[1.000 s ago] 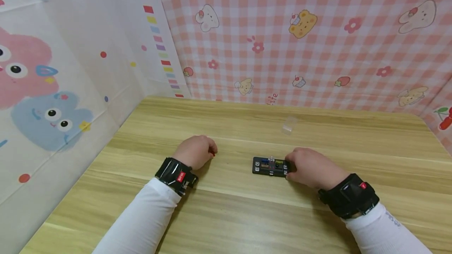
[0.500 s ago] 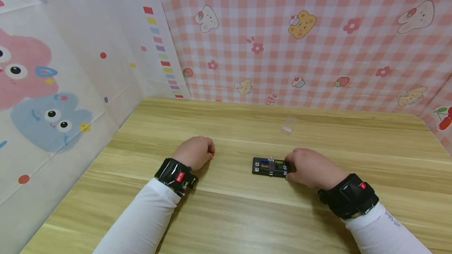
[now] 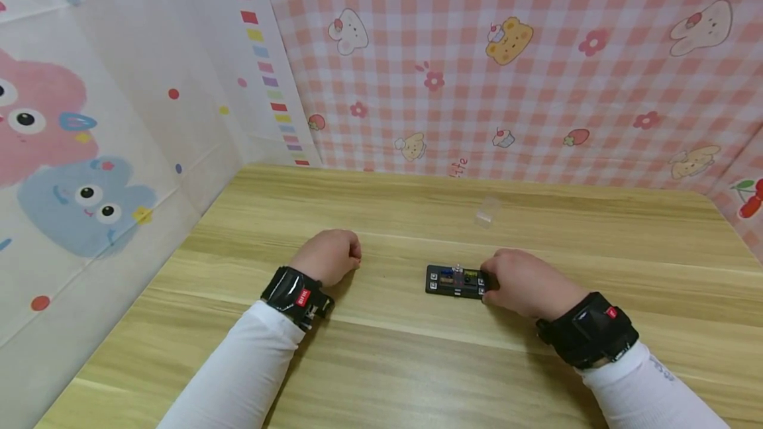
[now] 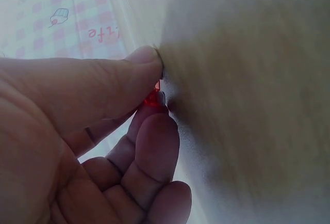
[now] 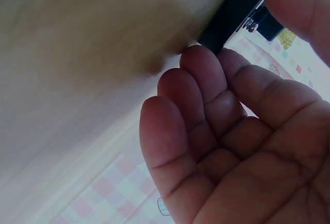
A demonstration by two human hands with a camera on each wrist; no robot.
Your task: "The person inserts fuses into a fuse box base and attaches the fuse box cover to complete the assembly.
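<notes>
Between the thumb and fingertips of my left hand [image 3: 326, 257] is a small translucent red blade fuse [image 4: 151, 98], pinched just over the table and mostly covered by the fingers. In the head view a black fuse block [image 3: 456, 282] lies flat on the table, carrying small blue, brown and yellow pieces, a clear bit at its middle and metal terminals near its ends. My right hand [image 3: 523, 282] grips the block's right end with thumb and fingers. Close up in the right wrist view, the dark edge of the block [image 5: 232, 20] runs between that thumb and the fingertips.
A clear plastic cover [image 3: 487, 212] lies behind the fuse block on the wooden table [image 3: 381, 363]. Patterned cloth hangs [image 3: 453, 85] along the table's back edge and at both sides.
My left hand has shifted slightly to the left, and less of the red fuse shows in the head view. The right hand and the fuse block have stayed in place.
</notes>
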